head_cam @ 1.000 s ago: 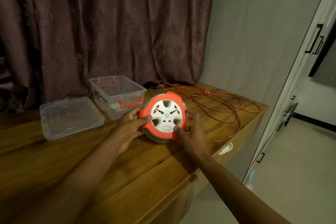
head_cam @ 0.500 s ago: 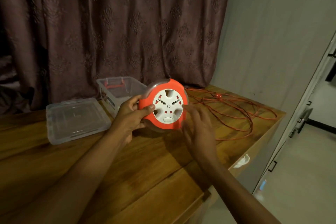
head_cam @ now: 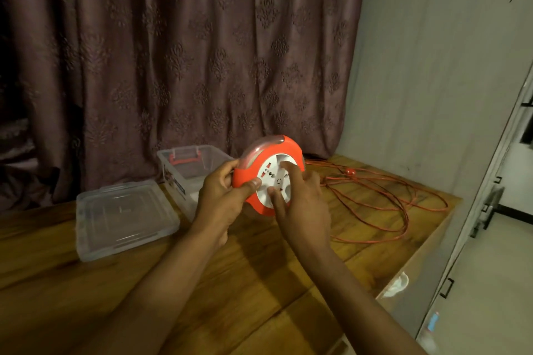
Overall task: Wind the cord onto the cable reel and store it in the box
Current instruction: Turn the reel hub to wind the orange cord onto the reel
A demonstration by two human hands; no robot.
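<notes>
Cable reel (head_cam: 266, 174) now lifted; left hand (head_cam: 222, 196) grips it, right hand (head_cam: 300, 202) fingers its face; box (head_cam: 199, 158) open.

The person's left hand (head_cam: 223, 193) and right hand (head_cam: 300, 196) cover parts of the round orange-and-white plastic cable reel (head_cam: 268, 174), whose socket markings are too small to read. The reel hides the near right corner of the clear plastic box (head_cam: 184, 164) (its side label is unreadable), and the thin orange cord's (head_cam: 389, 204) start is hidden behind the reel.

- One head-worn view, looking forward and down from the near side of the tabletop (head_cam: 86, 274).
- Close: forearms fill the near foreground; curtain (head_cam: 173, 66) far, wall (head_cam: 432, 66) right.
</notes>
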